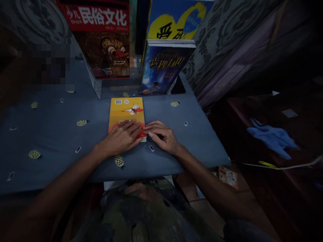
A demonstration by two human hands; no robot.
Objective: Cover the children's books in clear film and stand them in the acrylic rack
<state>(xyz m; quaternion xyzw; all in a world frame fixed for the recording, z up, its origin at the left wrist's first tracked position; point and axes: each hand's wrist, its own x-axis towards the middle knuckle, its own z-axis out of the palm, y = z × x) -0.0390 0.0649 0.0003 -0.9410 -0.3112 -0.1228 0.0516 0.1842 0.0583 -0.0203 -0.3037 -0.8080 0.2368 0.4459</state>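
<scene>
A closed orange and yellow book (126, 111) lies flat on the blue cloth-covered table (63, 141), its barcode at the far left corner. Across the near half of its cover rests my left hand (123, 135), palm down with the fingers stretched out. My right hand (163, 135) is at the book's right edge, fingers extended and slightly bent, the fingertips touching or nearly touching the edge. Nothing shows in its grasp. The book's lower left part is hidden under my left hand.
Behind the book, a red-topped book (106, 53) stands in a clear holder (98, 88). Beside it are a dark blue book (165, 70) and a blue and yellow book (174, 20). A dark flat object (178, 85) lies behind them. A blue cloth (272, 137) lies off to the right.
</scene>
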